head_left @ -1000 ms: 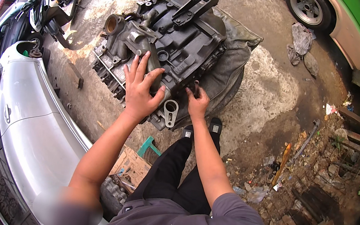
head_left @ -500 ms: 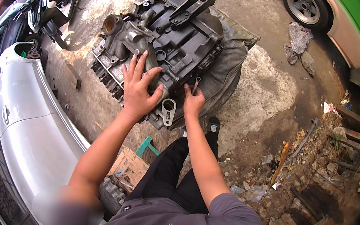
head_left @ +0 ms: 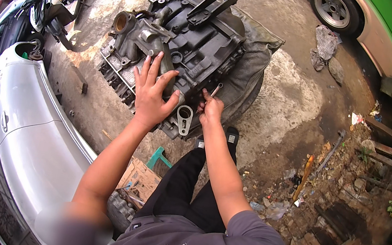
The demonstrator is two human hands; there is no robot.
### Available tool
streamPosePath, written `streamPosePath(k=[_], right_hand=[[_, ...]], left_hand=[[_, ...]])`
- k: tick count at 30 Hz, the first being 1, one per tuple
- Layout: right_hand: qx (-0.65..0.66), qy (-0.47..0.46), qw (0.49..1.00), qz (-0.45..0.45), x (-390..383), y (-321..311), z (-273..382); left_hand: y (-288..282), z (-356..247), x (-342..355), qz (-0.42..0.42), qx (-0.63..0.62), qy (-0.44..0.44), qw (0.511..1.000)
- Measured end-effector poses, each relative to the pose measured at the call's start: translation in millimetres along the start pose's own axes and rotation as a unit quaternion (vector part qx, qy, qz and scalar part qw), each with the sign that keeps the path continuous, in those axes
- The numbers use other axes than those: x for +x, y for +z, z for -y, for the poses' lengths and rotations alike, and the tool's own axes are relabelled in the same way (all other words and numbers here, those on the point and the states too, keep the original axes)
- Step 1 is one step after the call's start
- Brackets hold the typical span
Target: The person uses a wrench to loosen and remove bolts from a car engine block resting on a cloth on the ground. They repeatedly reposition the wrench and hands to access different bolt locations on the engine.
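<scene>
Bare hands work at a dark engine (head_left: 204, 48) sitting on a grey cover (head_left: 254, 55) laid on stained concrete. The left hand (head_left: 151, 99), palm down with its fingers spread, lies across the cast-metal pipework (head_left: 144, 35) on the engine's near left side, gripping nothing. The right hand (head_left: 212, 108), at the near right edge, pinches a slim metal tool (head_left: 216, 91) between thumb and curled fingers, its ring-shaped end poking out above the knuckles. That end is what has just changed: half a second ago the tool stood nearly upright, and it now leans away to the right with more of its shaft clear of the grip, while the left hand has kept its place. The shift suggests that the tool is being turned or resettled in the fingers, with the left hand probably bracing; whether its lower end meets a fastener cannot be told, since the fingers hide it. Between the 2 hands, a pale metal bracket (head_left: 183, 126) with 1 large round hole juts toward the person, near both wrists.
</scene>
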State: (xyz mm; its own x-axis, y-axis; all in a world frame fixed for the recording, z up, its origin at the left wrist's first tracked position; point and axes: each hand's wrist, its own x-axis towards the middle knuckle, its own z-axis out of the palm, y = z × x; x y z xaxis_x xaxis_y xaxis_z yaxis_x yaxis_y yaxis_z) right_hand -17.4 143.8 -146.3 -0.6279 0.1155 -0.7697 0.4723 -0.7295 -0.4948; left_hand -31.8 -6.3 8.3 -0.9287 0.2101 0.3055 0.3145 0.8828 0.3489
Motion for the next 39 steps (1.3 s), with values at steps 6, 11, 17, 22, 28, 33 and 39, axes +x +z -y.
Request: streamPosePath(k=[6, 11, 17, 22, 28, 33, 39], right_hand=[[-0.317, -0.243, 0.917, -0.003, 4.7, -7.6, -6.0], [-0.383, -0.526, 0.758, 0.051, 14.3, -16.9, -1.3], [-0.395, -0.471, 0.787, 0.052, 17.3, -16.1, -4.9], [-0.081, -0.094, 0.991, 0.042, 9.5, -3.3, -12.9], [-0.22, -0.124, 0.962, 0.101, 6.1, -28.0, -3.8], [-0.478, -0.237, 0.831, 0.159, 3.0, -66.7, 47.9], [-0.758, -0.395, 0.434, 0.284, 13.4, -39.8, 141.8]], left_hand=[[-1.1, 0.3, 0.4, 0.003, -0.003, -0.001, 1.0], [0.9, 1.1, 0.3, 0.0, -0.003, 0.004, 1.0], [-0.3, -0.7, -0.2, 0.009, 0.009, 0.002, 1.0], [0.1, -1.0, 0.2, 0.004, 0.008, 0.002, 1.0], [-1.3, -1.9, 0.7, 0.005, -0.004, -0.002, 1.0], [-2.9, -1.4, 0.5, 0.008, -0.007, -0.003, 1.0], [-4.5, -1.6, -0.3, 0.002, -0.014, -0.003, 1.0]])
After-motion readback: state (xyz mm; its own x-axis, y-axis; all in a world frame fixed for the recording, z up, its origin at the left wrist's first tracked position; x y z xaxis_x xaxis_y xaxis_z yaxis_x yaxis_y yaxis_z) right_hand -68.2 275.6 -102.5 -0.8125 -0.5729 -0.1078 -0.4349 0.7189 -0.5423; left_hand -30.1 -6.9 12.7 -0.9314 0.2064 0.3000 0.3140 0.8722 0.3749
